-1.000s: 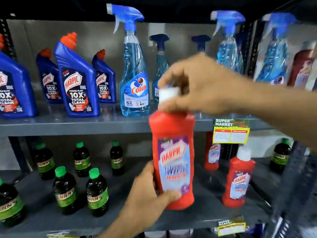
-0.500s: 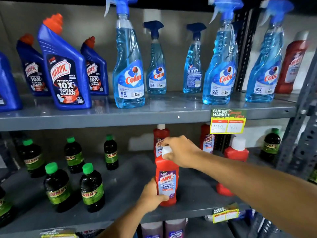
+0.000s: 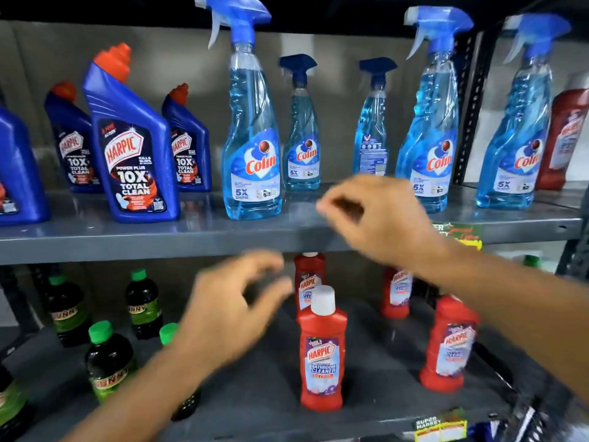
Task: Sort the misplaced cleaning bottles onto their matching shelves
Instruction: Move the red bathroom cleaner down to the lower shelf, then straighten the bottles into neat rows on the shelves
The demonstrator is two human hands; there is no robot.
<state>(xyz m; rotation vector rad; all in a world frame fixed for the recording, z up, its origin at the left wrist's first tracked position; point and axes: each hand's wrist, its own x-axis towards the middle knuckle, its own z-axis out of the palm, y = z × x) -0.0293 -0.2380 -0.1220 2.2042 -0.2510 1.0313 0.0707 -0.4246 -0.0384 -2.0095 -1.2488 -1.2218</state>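
A red Harpic bathroom cleaner bottle (image 3: 322, 358) with a white cap stands upright on the lower shelf (image 3: 255, 406), free of both hands. Behind it and to its right stand more red Harpic bottles (image 3: 449, 346). My left hand (image 3: 232, 314) hovers to the left of the bottle, fingers apart, holding nothing. My right hand (image 3: 376, 218) is raised in front of the upper shelf edge (image 3: 159, 247), fingers loosely curled and empty. One red bottle (image 3: 564, 138) stands at the far right of the upper level, beside the blue Colin spray bottles (image 3: 251, 148).
Blue Harpic toilet cleaner bottles (image 3: 130, 151) fill the upper shelf's left side. Dark bottles with green caps (image 3: 108, 358) stand on the lower shelf at left. Price tags hang at the shelf edges (image 3: 439, 425). A perforated metal upright (image 3: 468, 122) divides the rack at right.
Both hands have let go of the red Harpic bottle, which now stands on the lower shelf. My right hand rose to the upper shelf edge; my left hand drew back to the left.
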